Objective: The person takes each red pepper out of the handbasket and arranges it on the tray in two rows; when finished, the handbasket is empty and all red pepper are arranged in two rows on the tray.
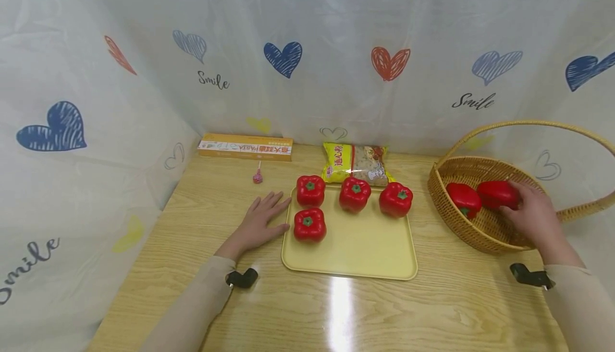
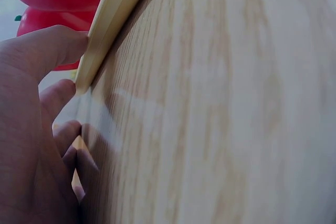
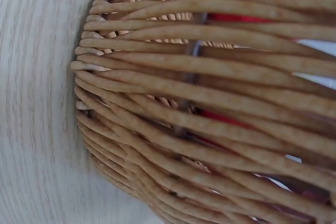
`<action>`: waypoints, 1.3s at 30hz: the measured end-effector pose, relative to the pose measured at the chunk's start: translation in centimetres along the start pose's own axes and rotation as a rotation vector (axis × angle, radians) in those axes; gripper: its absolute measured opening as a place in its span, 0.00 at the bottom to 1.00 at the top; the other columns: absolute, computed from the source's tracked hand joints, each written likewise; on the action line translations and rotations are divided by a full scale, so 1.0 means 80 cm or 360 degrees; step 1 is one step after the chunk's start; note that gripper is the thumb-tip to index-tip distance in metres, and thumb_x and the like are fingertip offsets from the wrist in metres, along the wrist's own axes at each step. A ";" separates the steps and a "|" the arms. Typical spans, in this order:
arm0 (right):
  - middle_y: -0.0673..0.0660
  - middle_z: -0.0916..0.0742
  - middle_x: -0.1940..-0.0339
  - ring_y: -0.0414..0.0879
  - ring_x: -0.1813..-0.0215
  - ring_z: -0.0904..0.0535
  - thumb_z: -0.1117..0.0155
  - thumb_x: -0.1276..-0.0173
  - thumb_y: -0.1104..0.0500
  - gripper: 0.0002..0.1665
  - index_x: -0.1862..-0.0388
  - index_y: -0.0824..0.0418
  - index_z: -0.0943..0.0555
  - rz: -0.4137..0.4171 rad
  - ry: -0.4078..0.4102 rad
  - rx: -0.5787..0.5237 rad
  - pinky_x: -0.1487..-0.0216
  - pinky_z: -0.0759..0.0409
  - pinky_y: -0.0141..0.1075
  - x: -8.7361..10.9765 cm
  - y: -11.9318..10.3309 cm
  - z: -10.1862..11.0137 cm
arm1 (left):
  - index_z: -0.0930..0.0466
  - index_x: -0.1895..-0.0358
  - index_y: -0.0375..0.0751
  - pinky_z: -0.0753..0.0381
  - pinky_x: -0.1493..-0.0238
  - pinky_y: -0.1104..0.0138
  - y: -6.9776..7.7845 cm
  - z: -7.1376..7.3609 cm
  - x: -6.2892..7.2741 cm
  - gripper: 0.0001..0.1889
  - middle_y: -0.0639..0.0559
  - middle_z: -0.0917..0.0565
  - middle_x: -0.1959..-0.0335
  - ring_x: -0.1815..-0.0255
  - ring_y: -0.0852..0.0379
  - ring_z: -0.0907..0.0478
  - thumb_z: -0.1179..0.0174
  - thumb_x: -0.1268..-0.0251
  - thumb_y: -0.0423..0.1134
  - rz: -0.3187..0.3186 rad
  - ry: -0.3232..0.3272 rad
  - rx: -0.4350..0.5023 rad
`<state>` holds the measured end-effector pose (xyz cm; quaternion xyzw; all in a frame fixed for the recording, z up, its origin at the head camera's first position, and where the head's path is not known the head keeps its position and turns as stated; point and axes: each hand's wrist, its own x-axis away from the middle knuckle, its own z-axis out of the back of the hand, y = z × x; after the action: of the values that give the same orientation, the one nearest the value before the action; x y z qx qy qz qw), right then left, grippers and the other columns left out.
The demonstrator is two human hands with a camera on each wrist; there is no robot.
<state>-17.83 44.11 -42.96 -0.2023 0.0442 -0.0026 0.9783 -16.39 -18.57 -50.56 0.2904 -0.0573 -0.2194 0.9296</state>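
My right hand reaches into the wicker basket and grips the right end of a red bell pepper between thumb and fingers. Another bell pepper lies to its left in the basket. From the right wrist, woven basket sides hide the hand, with bits of red showing through the gaps. My left hand rests on the table with fingers spread, its thumb and a fingertip touching the left edge of the pale yellow tray. Up close, the left hand meets the tray's rim.
Several red bell peppers stand on the tray, one nearest the left hand. Behind the tray lies a yellow pasta bag. A pasta box and a pink lollipop lie at the back left. The basket's handle arches upward.
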 end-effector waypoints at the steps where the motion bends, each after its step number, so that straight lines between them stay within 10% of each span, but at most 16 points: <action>1: 0.86 0.32 0.37 0.81 0.41 0.37 0.35 0.34 0.69 0.38 0.29 0.81 0.38 0.0017 0.0001 0.0006 0.46 0.35 0.73 -0.001 0.001 -0.001 | 0.38 0.20 0.51 0.67 0.19 0.46 0.000 0.000 0.000 0.38 0.45 0.43 0.18 0.17 0.43 0.55 0.41 0.30 0.57 0.0000 0.0000 -0.0002; 16: 0.86 0.33 0.39 0.80 0.43 0.35 0.38 0.26 0.58 0.44 0.25 0.82 0.47 -0.0137 -0.0164 -0.0056 0.47 0.34 0.75 -0.006 0.004 0.000 | 0.39 0.20 0.52 0.68 0.19 0.46 0.000 0.000 0.000 0.38 0.45 0.44 0.18 0.16 0.44 0.56 0.41 0.30 0.58 0.0012 -0.0006 0.0012; 39: 0.84 0.35 0.38 0.78 0.42 0.37 0.38 0.26 0.54 0.40 0.29 0.80 0.41 -0.0123 0.0008 -0.0103 0.50 0.28 0.73 0.002 -0.002 -0.004 | 0.37 0.21 0.49 0.66 0.20 0.44 0.001 -0.001 0.000 0.38 0.42 0.42 0.19 0.17 0.40 0.53 0.39 0.31 0.55 -0.0028 0.0028 0.0010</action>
<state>-17.68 43.87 -43.19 -0.2355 0.0389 -0.0395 0.9703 -16.33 -18.49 -50.56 0.2959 -0.0471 -0.2250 0.9272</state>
